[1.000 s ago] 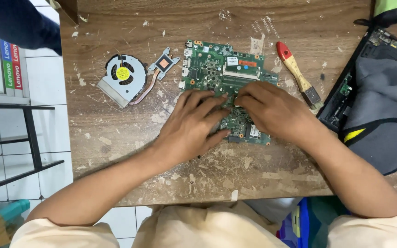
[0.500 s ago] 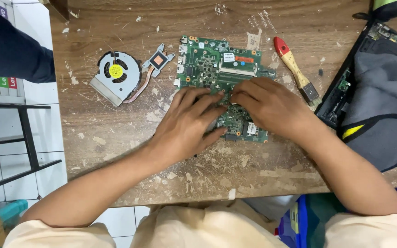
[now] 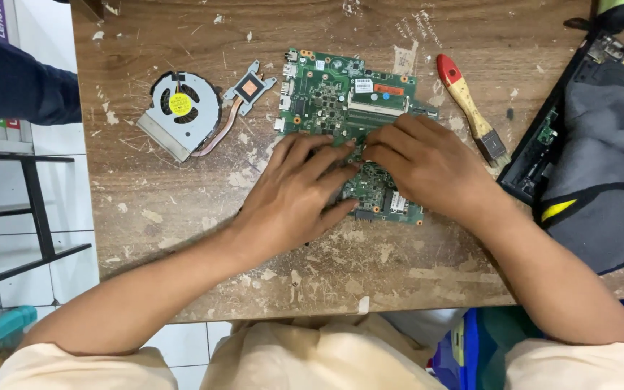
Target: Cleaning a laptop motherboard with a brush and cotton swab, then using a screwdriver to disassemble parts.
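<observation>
Motherboard [image 3: 341,101] lies under both hands: left [image 3: 294,198] flat with fingers spread, right [image 3: 427,166] pressing down, fingers curled.

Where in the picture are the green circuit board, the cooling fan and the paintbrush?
green circuit board [image 3: 330,90]: head view, bare upper part above the hands.
cooling fan [image 3: 180,105]: head view, yellow hub at its centre.
paintbrush [image 3: 465,101]: head view, wooden handle below the red tip.

1. We look through a single head-worn camera, facing almost straight down on the wooden worktop [image 3: 182,217].
2. We sit close: our forearms enter from the bottom edge.
3. We have no second view to share.
</observation>
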